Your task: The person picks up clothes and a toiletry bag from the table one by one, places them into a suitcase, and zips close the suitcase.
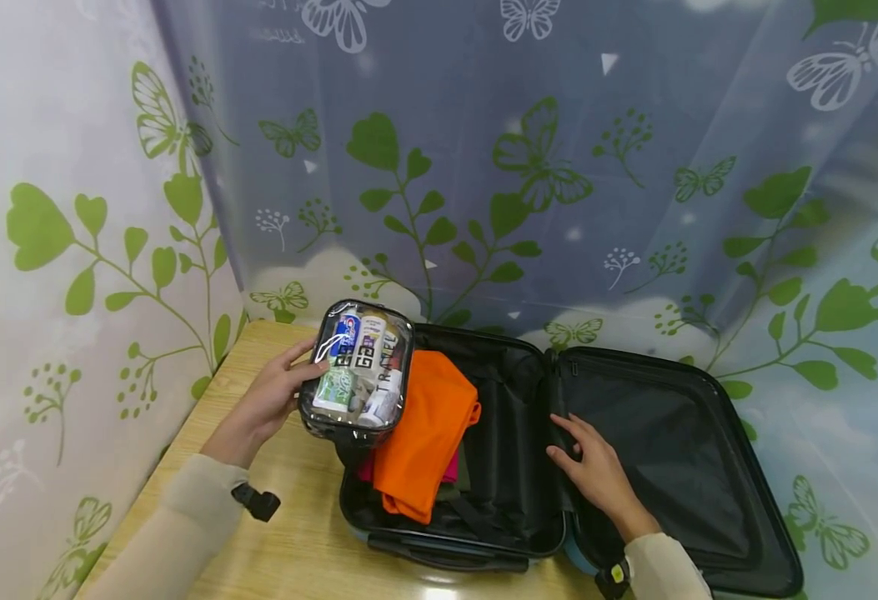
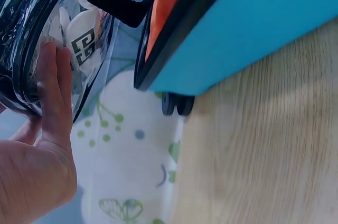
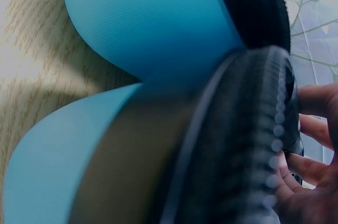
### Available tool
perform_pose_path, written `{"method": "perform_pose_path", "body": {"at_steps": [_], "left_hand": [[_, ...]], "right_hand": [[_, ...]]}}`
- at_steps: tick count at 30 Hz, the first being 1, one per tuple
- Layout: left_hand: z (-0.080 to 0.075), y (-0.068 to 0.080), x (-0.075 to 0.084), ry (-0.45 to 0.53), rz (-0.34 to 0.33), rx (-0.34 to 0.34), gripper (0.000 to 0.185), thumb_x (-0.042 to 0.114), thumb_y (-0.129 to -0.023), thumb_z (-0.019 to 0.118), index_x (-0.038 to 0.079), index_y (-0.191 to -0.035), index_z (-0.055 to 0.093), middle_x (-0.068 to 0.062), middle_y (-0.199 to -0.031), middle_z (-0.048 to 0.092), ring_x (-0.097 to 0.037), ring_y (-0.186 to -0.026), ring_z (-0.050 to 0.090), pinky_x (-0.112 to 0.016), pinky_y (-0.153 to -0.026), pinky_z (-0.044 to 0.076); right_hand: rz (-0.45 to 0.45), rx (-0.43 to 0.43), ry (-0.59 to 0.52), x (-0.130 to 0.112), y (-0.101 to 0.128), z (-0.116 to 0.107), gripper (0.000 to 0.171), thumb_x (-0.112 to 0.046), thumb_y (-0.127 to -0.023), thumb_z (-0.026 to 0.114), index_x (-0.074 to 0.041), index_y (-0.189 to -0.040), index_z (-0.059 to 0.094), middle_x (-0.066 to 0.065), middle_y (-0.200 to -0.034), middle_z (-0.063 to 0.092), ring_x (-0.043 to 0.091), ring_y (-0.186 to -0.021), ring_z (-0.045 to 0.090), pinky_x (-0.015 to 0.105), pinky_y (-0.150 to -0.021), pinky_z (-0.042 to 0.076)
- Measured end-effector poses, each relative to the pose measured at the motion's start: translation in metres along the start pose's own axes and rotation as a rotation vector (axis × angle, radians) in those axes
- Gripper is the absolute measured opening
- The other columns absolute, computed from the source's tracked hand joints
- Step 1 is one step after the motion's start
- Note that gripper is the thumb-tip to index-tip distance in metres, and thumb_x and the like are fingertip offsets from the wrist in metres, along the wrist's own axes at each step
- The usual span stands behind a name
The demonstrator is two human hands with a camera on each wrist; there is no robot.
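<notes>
Head view, and from where I stand the suitcase [image 1: 512, 408] lies open on the table [image 1: 303, 525]; the person's left hand [image 1: 277, 393] grips a clear bag [image 1: 364, 357] by its side, thumb over the front, holding it up at the suitcase's left rim; tubes and bottles show inside; the right hand [image 1: 596, 471] is spread loosely with nothing in its grasp, over the suitcase's hinge, though I can't tell if it touches; orange cloth [image 1: 429, 425] lies within the suitcase, a patterned curtain [image 1: 446, 167] hangs behind it
</notes>
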State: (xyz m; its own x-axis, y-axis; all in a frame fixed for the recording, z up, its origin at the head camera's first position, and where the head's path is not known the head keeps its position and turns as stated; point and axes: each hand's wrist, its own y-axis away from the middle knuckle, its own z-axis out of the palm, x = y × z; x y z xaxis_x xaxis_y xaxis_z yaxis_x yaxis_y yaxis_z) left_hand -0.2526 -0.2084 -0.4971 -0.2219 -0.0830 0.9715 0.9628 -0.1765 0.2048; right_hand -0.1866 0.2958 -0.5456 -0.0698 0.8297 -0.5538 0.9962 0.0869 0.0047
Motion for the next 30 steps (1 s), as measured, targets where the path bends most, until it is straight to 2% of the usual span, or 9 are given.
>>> {"method": "perform_pose_path", "body": {"at_steps": [5, 10, 14, 23, 30], "left_hand": [[0.016, 0.000, 0.001, -0.016, 0.004, -0.008, 0.075, 0.021, -0.109, 0.066, 0.013, -0.174, 0.028, -0.008, -0.136, 0.070, -0.009, -0.098, 0.074, -0.029, -0.083, 0.062], [0.032, -0.001, 0.001, -0.012, -0.005, -0.018, 0.074, 0.022, -0.109, 0.065, 0.016, -0.174, 0.030, -0.023, -0.155, 0.059, -0.011, -0.102, 0.073, -0.031, -0.087, 0.061], [0.044, -0.001, -0.001, -0.005, -0.012, -0.039, 0.074, 0.022, -0.109, 0.065, 0.017, -0.174, 0.029, -0.027, -0.164, 0.050, -0.013, -0.106, 0.072, -0.033, -0.090, 0.060], [0.067, -0.003, 0.000, -0.006, -0.012, -0.067, 0.074, 0.021, -0.108, 0.066, 0.017, -0.173, 0.031, -0.027, -0.163, 0.051, -0.015, -0.111, 0.068, -0.035, -0.091, 0.058], [0.084, -0.004, 0.000, -0.020, -0.020, -0.074, 0.073, 0.021, -0.108, 0.067, 0.018, -0.172, 0.034, -0.027, -0.159, 0.055, -0.017, -0.105, 0.070, -0.034, -0.086, 0.059]], "right_hand": [[-0.003, -0.002, -0.002, -0.001, 0.000, 0.000, 0.059, -0.025, -0.107, 0.073, -0.013, -0.161, 0.054, 0.029, -0.171, 0.038, 0.020, -0.097, 0.056, 0.042, -0.083, 0.047], [-0.013, 0.005, -0.004, -0.001, 0.000, 0.000, 0.058, -0.024, -0.107, 0.073, -0.012, -0.161, 0.055, 0.030, -0.170, 0.039, 0.020, -0.097, 0.056, 0.042, -0.083, 0.048], [-0.018, 0.003, -0.002, 0.000, -0.001, 0.000, 0.058, -0.024, -0.107, 0.073, -0.012, -0.161, 0.055, 0.030, -0.170, 0.039, 0.020, -0.097, 0.056, 0.042, -0.084, 0.048], [-0.011, -0.004, -0.013, 0.000, -0.001, -0.001, 0.058, -0.024, -0.108, 0.073, -0.012, -0.162, 0.054, 0.029, -0.171, 0.038, 0.021, -0.099, 0.057, 0.044, -0.085, 0.048], [-0.014, -0.003, -0.010, 0.000, 0.001, -0.001, 0.058, -0.024, -0.108, 0.072, -0.012, -0.161, 0.054, 0.030, -0.171, 0.038, 0.021, -0.098, 0.056, 0.045, -0.086, 0.048]]}}
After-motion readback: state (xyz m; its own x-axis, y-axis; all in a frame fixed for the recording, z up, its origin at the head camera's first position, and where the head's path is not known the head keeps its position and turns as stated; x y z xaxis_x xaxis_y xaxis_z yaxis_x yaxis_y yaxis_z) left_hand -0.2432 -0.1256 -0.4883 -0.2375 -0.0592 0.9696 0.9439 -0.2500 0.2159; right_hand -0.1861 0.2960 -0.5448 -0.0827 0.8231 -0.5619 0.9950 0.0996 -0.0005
